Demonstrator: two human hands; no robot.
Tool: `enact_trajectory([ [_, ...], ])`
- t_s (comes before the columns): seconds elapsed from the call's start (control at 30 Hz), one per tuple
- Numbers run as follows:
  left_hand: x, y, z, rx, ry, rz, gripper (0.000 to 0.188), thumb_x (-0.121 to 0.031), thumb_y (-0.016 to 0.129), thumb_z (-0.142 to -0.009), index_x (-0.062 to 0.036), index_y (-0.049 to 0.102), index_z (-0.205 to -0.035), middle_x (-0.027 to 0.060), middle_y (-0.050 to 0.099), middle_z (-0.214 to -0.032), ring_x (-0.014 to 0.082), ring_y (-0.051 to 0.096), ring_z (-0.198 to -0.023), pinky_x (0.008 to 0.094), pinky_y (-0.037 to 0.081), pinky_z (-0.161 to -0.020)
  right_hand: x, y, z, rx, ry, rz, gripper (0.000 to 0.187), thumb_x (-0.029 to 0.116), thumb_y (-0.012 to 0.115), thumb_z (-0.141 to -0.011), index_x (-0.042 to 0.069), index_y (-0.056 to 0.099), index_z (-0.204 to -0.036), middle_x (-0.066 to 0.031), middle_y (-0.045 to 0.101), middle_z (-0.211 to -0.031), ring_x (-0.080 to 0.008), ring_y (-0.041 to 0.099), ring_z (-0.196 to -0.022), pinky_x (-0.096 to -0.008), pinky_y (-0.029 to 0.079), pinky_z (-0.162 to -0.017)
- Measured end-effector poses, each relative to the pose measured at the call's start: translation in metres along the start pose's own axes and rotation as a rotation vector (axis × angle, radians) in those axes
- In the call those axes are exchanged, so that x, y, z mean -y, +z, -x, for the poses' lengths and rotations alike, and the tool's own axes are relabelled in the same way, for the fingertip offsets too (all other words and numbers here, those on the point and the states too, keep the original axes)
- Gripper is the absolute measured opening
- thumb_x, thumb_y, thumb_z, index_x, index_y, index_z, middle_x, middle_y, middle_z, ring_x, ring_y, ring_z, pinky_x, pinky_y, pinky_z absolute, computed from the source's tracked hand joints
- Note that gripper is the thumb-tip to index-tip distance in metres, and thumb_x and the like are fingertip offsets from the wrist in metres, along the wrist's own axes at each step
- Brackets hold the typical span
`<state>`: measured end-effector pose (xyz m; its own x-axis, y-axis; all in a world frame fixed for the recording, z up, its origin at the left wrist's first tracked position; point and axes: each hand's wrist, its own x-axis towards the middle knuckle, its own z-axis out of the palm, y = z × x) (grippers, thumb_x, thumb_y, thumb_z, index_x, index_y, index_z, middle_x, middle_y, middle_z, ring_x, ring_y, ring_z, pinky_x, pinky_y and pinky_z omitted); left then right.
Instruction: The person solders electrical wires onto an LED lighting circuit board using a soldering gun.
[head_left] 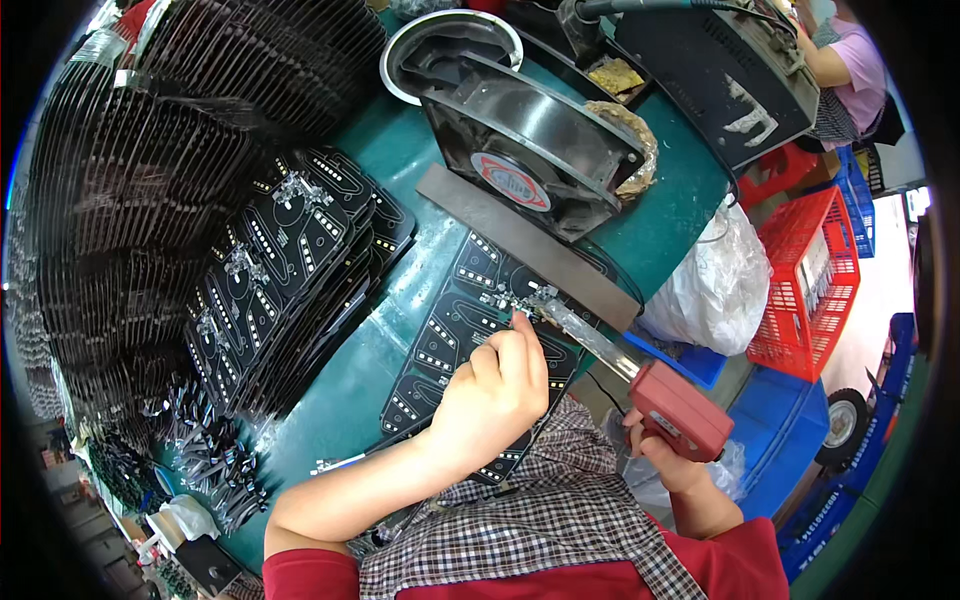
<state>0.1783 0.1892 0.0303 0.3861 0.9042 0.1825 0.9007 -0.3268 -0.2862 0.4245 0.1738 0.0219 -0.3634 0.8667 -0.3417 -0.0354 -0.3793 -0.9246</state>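
- Round red-and-white label (511, 181) sits on the hub of the black fan (530, 150), which leans tilted near the desk's (660, 225) far edge.
- Red plastic crate (805, 285) off the desk's right edge holds pale packets; a white plastic bag (715, 285) bulges just beside it.
- Left hand (492, 392) is over the black circuit board (470, 320) at the desk's near edge, grip pinched together at the fingertips; the thin thing between them is too small to make out.
- Right hand (665, 455), grip clamped on the red soldering gun (675, 408), tip down at the board.
- More black boards (290, 270) are stacked along the left edge, partly cut off by dark finned heat sinks (130, 200).
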Motion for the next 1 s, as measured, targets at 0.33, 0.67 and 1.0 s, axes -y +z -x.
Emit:
enact_trajectory([
  [0.33, 0.009, 0.002, 0.002, 0.034, 0.022, 0.066, 0.042, -0.008, 0.058, -0.069, 0.0061, 0.059, -0.109, 0.0017, 0.045, -0.07, 0.0096, 0.048, -0.055, 0.0206, 0.043, -0.041, 0.0, 0.001, 0.002, -0.006, -0.012, 0.012, 0.069, 0.011, 0.076, -0.072, -0.009, 0.042, -0.129, -0.009, 0.066, -0.093, -0.0065, 0.056, -0.07, -0.0188, 0.044, -0.061],
  [0.67, 0.014, 0.001, 0.005, 0.046, -0.04, 0.297, 0.051, -0.008, 0.057, -0.066, 0.0048, 0.055, -0.116, 0.003, 0.043, -0.074, 0.0121, 0.051, -0.059, 0.0226, 0.047, -0.048, 0.0, 0.001, -0.002, 0.038, 0.004, 0.032, 0.067, 0.013, 0.076, -0.073, -0.009, 0.043, -0.127, -0.0077, 0.063, -0.09, -0.008, 0.056, -0.072, -0.02, 0.045, -0.064],
  [1.0, 0.016, -0.004, 0.0, 0.057, 0.007, 0.215, 0.04, -0.01, 0.057, -0.069, 0.006, 0.059, -0.106, 0.0039, 0.051, -0.079, 0.0098, 0.05, -0.063, 0.0169, 0.046, -0.047, 0.003, 0.0, -0.002, 0.004, -0.078, 0.235, 0.061, 0.008, 0.073, -0.071, -0.009, 0.047, -0.123, -0.0105, 0.065, -0.093, -0.0151, 0.063, -0.075, -0.0245, 0.05, -0.069],
])
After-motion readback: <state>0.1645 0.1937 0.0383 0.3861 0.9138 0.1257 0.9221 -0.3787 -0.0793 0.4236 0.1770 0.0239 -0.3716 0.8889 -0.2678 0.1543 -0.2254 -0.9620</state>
